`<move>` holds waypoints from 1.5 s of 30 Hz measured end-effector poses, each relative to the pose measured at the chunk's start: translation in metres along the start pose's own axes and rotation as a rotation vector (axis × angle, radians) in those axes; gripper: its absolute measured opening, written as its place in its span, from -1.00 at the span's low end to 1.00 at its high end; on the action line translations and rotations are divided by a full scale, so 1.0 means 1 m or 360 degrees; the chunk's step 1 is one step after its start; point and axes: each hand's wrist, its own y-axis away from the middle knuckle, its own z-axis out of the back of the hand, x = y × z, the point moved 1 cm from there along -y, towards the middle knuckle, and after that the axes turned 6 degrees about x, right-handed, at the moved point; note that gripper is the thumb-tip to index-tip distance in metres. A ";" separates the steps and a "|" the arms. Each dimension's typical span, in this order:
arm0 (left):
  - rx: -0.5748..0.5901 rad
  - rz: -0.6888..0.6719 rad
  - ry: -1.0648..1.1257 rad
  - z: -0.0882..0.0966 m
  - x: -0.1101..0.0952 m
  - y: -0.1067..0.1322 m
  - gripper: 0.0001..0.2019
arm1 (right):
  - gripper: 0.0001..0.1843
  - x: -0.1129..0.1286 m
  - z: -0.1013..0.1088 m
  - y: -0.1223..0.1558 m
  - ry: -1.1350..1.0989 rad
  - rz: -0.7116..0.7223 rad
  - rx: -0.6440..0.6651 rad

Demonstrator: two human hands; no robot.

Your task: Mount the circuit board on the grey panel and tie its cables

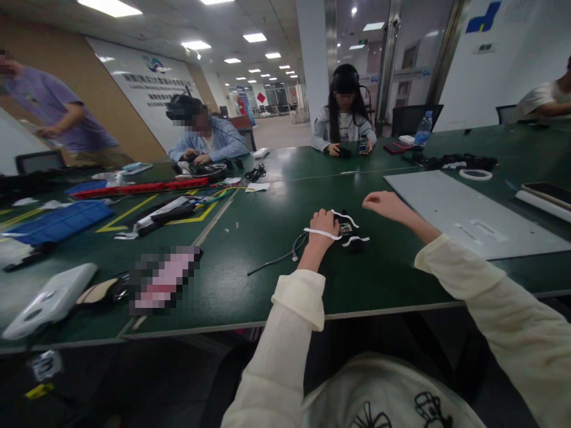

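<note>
My left hand point(323, 226) is closed over a small device with a circuit board point(345, 227), which rests on the green table; the fingers hide much of it. A white strip point(343, 214) curves along the board's far side, and another white strip point(322, 234) lies across the back of my left hand near the wrist. Close to the board, a third white strip point(355, 240) lies over a small dark part. Dark cables point(272, 261) trail left from beneath my left hand. Off to the right, my right hand point(386, 205) hovers with its fingertips pinched together; anything between them is too small to make out.
A large grey panel point(450, 208) lies to the right, with a tape roll point(476, 175) and a water bottle point(423, 131) beyond. On the left are a pink phone-like object point(167, 279), a white device point(51, 300) and a blue tray point(57, 221). Two people sit opposite.
</note>
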 end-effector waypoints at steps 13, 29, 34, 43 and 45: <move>-0.0040 -0.0054 -0.0149 0.005 -0.006 0.009 -0.50 | -0.32 -0.174 0.001 0.029 0.0652 -0.1110 -0.0199; 0.0053 -0.0007 -0.0225 0.009 -0.006 -0.004 -0.43 | -0.24 -0.136 -0.010 0.031 0.0737 -0.0968 -0.0007; -0.0056 0.0051 -0.0225 0.018 -0.006 -0.001 -0.45 | -0.22 -0.100 -0.029 0.033 0.0755 -0.0640 0.0129; 0.0002 0.0130 -0.0165 0.024 0.002 -0.003 -0.51 | -0.20 -0.080 -0.035 0.037 0.0723 -0.0508 0.0189; -0.0002 0.0140 -0.0156 0.024 0.004 -0.004 -0.52 | -0.19 -0.079 -0.035 0.038 0.0717 -0.0496 0.0189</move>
